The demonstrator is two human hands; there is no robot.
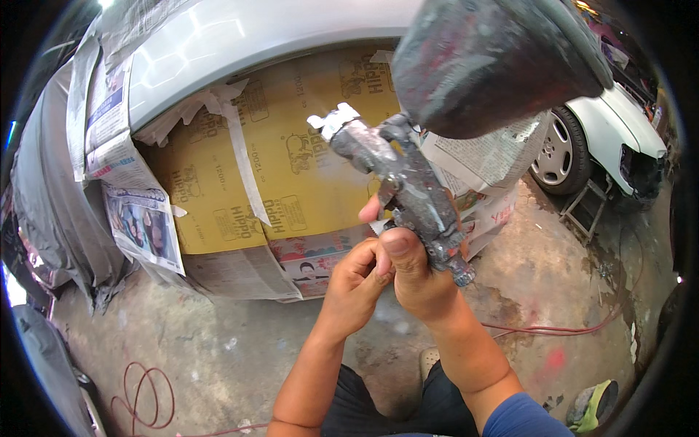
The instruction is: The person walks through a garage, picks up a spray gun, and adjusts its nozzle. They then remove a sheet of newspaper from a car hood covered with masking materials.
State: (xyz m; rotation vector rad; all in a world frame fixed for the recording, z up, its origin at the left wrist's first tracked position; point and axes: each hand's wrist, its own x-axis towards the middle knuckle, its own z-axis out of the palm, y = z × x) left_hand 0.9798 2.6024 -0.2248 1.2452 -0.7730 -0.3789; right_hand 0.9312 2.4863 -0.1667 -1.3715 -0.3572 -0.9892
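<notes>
My right hand [426, 284] is wrapped round the handle of a paint-smeared spray gun [422, 197], thumb toward me. A large dark paint cup [495, 69] is fixed to the gun and fills the upper right. The gun's pale nozzle [335, 120] points away, toward the masked part of a car. Close against the right hand is my left hand [353, 284], its fingers curled shut at the right thumb. What they pinch is hidden. A small white scrap with a jagged edge [377, 226] shows just above them.
Ahead stands a silver car body panel [269, 36], masked below with yellow-brown paper [284, 160] and newspaper [142, 222]. Grey sheeting [58, 167] hangs at left. Red hose [149, 393] lies on the concrete floor. A white car's wheel [561, 149] and a metal stand [586, 207] are right.
</notes>
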